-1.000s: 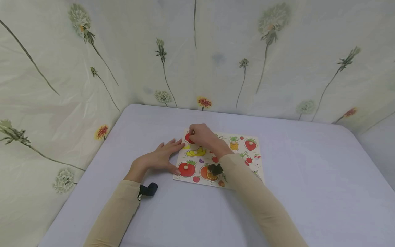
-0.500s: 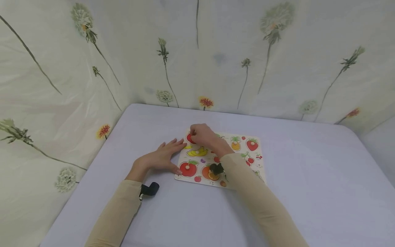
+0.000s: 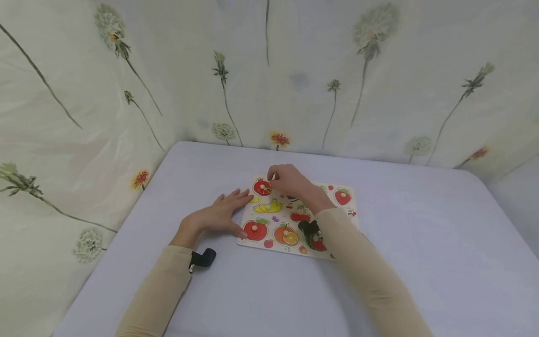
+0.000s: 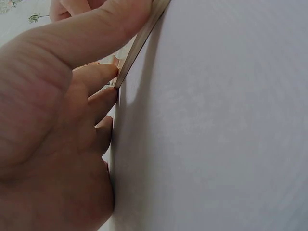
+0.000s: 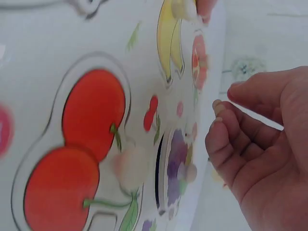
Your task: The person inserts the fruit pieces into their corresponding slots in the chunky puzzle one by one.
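Note:
A wooden knob puzzle board (image 3: 281,216) with fruit pieces lies on the table. My left hand (image 3: 219,216) touches its left edge, fingers straight and spread, thumb at the near corner by the apple piece (image 3: 252,229). Over the far side hovers my right hand (image 3: 291,181), with nothing held, just right of the pomegranate piece (image 3: 262,187). In the right wrist view the right hand's fingers are loosely bent, thumb apart from them. The grape piece (image 5: 177,161) below it shows a raised, dark-lined edge. Cherries (image 5: 74,144) and bananas (image 5: 166,36) appear there too.
A pale cloth covers the table (image 3: 236,290). Behind and to the left hangs a curtain (image 3: 294,93) printed with dandelions. The right forearm (image 3: 370,271) crosses the board's right part and hides some pieces.
My right hand has released the pomegranate piece's knob and moved up and to the right, uncovering that piece. The left hand stays at the board's edge.

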The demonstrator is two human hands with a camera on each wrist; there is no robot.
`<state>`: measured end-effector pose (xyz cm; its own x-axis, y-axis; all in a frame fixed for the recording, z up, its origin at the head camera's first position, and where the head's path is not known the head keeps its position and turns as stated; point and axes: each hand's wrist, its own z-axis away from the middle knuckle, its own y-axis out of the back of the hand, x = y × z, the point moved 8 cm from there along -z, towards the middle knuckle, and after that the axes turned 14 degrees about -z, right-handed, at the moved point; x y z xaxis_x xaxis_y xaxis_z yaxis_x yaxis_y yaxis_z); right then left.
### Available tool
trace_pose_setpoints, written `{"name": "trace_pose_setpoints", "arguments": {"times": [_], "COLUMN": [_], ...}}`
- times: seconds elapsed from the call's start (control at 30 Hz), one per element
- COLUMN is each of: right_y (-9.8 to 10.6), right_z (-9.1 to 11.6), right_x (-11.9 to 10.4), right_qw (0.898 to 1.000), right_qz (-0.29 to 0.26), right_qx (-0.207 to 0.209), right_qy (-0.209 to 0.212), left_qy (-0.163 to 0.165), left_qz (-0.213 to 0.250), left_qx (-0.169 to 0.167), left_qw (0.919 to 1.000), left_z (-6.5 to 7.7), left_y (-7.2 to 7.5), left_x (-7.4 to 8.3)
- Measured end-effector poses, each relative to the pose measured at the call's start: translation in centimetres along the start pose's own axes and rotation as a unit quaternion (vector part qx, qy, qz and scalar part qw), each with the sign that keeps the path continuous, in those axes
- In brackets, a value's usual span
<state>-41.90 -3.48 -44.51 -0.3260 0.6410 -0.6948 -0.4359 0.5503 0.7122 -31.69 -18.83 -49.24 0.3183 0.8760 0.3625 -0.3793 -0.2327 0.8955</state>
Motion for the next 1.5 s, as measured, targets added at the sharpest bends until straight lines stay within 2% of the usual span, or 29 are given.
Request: {"name": "trace_pose_setpoints", "arguments": {"times": [0.4, 0.6, 1.03, 1.5], "right_y": [2.1, 2.3, 2.1, 2.0], "right_z": [1.4, 2.6, 3.2, 3.4], "right_x": [2.6, 3.2, 3.4, 3.2], "right_qw": [0.998, 0.996, 0.998, 0.998], "right_qz": [0.036, 0.056, 0.048, 0.045], "right_qx": [0.035, 0.014, 0.001, -0.016], "right_qy": [-0.042, -0.062, -0.039, -0.041], "left_qy": [0.002, 0.004, 0.001, 0.002], "left_qz": [-0.001, -0.003, -0.005, -0.003], "left_qx": [0.004, 0.003, -0.001, 0.0], "left_qw": [1.0, 1.0, 1.0, 1.0], "left_z": [-0.1, -0.1, -0.2, -0.3], "left_y": [0.0, 0.0, -0.3, -0.2], "left_x": [0.0, -0.1, -0.1, -0.1]}}
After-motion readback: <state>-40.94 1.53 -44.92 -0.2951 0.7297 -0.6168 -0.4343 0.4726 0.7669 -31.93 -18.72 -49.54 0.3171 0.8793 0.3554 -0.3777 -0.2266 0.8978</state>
